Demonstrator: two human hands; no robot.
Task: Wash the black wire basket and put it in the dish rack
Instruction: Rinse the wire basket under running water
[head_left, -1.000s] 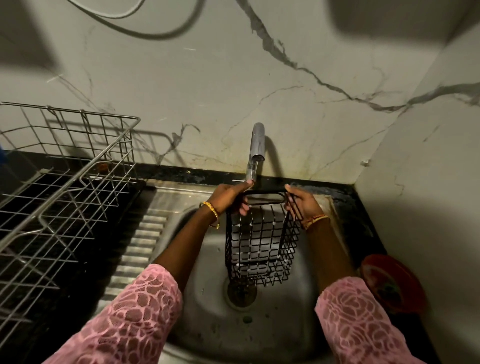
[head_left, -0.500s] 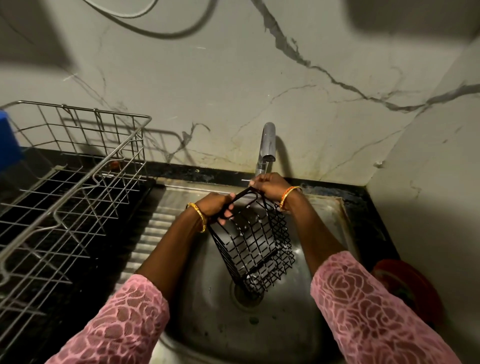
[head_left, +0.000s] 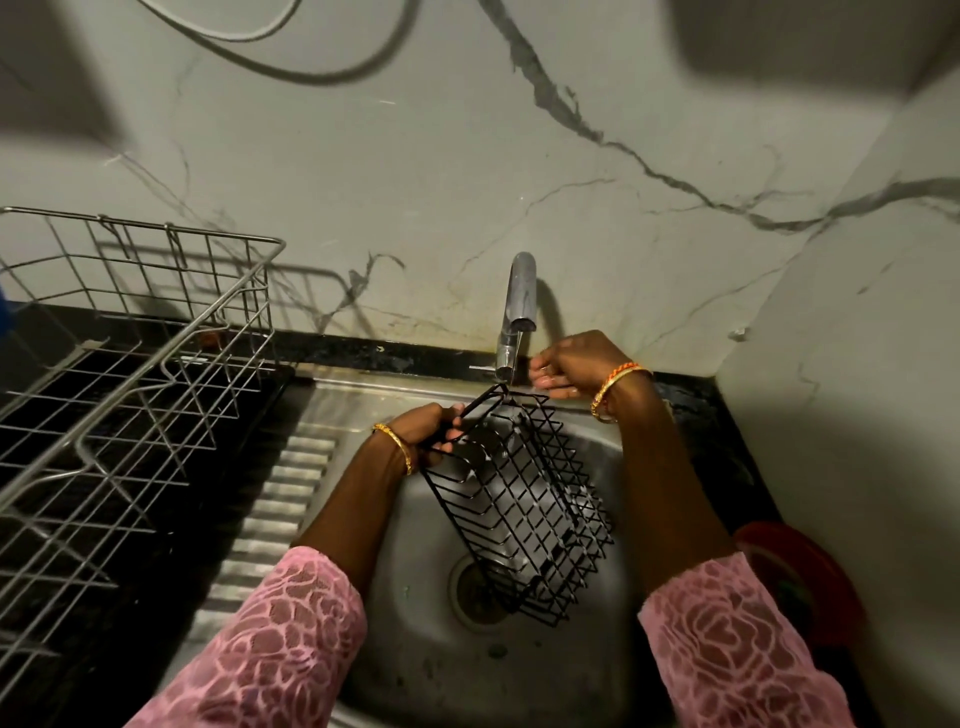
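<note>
Head view showed the sink (head_left: 613, 670) taking up most of the scene, its steel bowl holding nothing but the basket (head_left: 524, 499) hanging over the drain (head_left: 475, 592). To its left stood the dish rack (head_left: 135, 395), and no dishes showed in it, so I judged it was waiting for the basket. The basket itself was empty and held tilted, its open mouth turned up toward the tap (head_left: 519, 306), likely so the thin stream would run down through the wires. The left hand (head_left: 426, 431) had its fingers curled round the rim. The right hand (head_left: 576, 364) sat beside the tap; I could not tell whether its bent fingers gripped the handle.
</note>
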